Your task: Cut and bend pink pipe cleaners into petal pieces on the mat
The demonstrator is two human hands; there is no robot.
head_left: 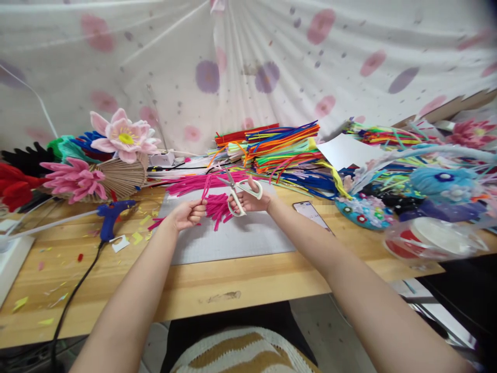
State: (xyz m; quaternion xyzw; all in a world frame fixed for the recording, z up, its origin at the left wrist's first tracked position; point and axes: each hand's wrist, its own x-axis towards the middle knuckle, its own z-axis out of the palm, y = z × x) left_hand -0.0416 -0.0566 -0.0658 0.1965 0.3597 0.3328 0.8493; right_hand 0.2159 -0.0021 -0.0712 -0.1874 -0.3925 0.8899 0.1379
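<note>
My left hand (190,214) is closed on a thin pink pipe cleaner (207,185), which stands up from its fingertips in a bent shape. In my right hand (254,201) are white-handled scissors (237,196), their blades apart and pointing up and left toward the pipe cleaner without visibly touching it. Between the hands, a pile of short magenta pieces (218,210) lies on the grey mat (233,241). Longer magenta pipe cleaners (186,182) are spread along the mat's back edge.
A blue glue gun (112,215) and scraps lie at the left, below fuzzy flowers (124,135). Bundled coloured pipe cleaners (279,147) are stacked behind. At the right are a phone (310,215), a decorated blue basket (365,211) and a bagged red-and-white container (430,237).
</note>
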